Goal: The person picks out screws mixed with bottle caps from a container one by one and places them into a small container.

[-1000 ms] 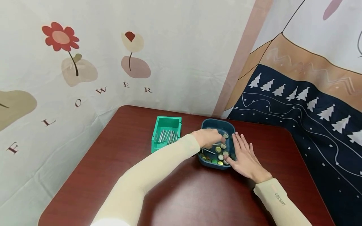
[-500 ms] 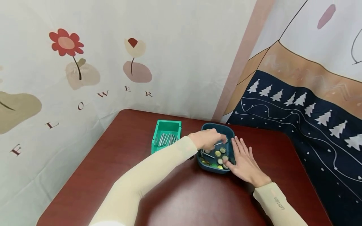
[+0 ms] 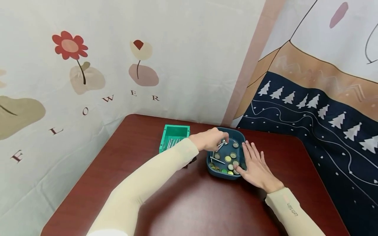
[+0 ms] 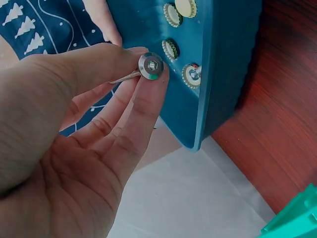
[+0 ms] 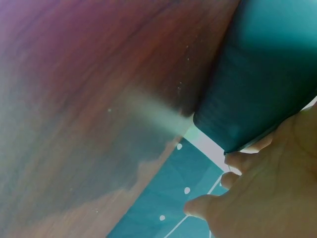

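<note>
My left hand (image 3: 209,139) is over the left side of a dark blue tray (image 3: 225,176), pinching a long silver bolt (image 3: 221,144) between thumb and fingers. Close up in the left wrist view, the bolt head (image 4: 151,66) shows a hex socket. Several bottle caps (image 3: 228,159) lie on the tray floor, most of them near the front. Another bolt (image 3: 218,161) lies among them on the left. My right hand (image 3: 260,168) rests along the tray's right rim with fingers straight, its thumb reaching over the edge inside.
A green box (image 3: 176,126) with several silver bolts (image 3: 172,143) in it stands left of the tray, partly covered by my left forearm. Both stand near the back of the dark red wooden table (image 3: 124,154). Printed cloths (image 3: 189,59) hang behind the table.
My left hand has moved from the middle of the tray towards its left side, now with a bolt pinched in its raised fingers. The right hand has stayed at the rim.
</note>
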`<state>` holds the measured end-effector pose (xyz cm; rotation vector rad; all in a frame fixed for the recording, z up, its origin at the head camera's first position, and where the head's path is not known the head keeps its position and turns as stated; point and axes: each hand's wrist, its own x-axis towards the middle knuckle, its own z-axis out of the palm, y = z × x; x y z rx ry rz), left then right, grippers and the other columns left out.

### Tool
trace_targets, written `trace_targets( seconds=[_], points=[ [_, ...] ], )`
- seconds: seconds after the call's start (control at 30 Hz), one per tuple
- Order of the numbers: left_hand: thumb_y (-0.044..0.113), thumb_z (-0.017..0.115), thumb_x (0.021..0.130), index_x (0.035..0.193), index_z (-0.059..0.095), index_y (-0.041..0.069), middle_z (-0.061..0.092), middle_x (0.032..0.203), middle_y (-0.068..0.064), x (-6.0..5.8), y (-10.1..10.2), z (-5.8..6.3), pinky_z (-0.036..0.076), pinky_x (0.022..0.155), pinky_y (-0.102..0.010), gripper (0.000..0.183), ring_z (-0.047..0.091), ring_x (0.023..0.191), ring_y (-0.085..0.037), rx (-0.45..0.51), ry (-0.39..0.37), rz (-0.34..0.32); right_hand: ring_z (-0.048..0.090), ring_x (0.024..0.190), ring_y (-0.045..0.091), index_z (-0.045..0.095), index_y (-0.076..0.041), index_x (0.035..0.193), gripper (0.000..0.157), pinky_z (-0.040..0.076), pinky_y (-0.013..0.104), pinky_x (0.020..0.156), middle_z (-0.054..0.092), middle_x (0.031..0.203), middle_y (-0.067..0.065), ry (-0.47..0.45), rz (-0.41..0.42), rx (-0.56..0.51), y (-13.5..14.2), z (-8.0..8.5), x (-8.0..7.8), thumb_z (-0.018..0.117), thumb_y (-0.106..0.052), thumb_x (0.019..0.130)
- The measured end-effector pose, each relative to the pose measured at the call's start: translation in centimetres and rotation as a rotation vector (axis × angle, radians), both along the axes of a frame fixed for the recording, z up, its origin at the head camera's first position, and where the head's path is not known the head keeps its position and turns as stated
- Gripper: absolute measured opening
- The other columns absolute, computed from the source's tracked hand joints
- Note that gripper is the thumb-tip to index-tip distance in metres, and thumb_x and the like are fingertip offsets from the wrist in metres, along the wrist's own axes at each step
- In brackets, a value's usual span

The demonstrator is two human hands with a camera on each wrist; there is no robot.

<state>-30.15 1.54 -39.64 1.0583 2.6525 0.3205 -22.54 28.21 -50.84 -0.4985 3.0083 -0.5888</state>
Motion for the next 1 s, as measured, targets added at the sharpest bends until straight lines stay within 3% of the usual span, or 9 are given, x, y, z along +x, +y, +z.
trace_targets(
  seconds=[0.33,0.6,1.0],
  points=[
    [0.010,0.082,0.109,0.156,0.069,0.014,0.069,0.092,-0.003,-0.1,-1.9,0.3,0.058,0.078,-0.025,0.049,0.068,0.088,-0.014,0.052,-0.059,0.071,0.001,0.183,0.052,0.010,-0.005,0.187,0.110,0.005,0.090,0.137,0.005,0.197,0.022,-0.002,0.001,0.011,0.0,0.1,-0.2,0.067,-0.061,0.112],
    [0.009,0.081,0.110,0.153,0.070,0.014,0.068,0.093,-0.003,-0.4,-3.7,0.1,0.059,0.084,-0.028,0.045,0.067,0.090,-0.016,0.086,-0.036,0.081,0.001,0.183,0.052,0.009,-0.005,0.188,0.110,0.006,0.090,0.138,0.006,0.197,0.022,-0.002,-0.005,0.020,0.1,0.1,-0.2,0.066,-0.061,0.112],
    [0.004,0.079,0.108,0.150,0.069,0.010,0.070,0.100,-0.006,-0.1,-6.9,0.4,0.060,0.086,-0.032,0.043,0.066,0.097,-0.020,0.142,-0.055,0.172,0.002,0.183,0.051,0.010,-0.006,0.188,0.110,0.007,0.090,0.138,0.006,0.197,0.022,-0.004,-0.009,0.021,-0.1,0.2,-0.3,0.067,-0.061,0.112]
  ],
)
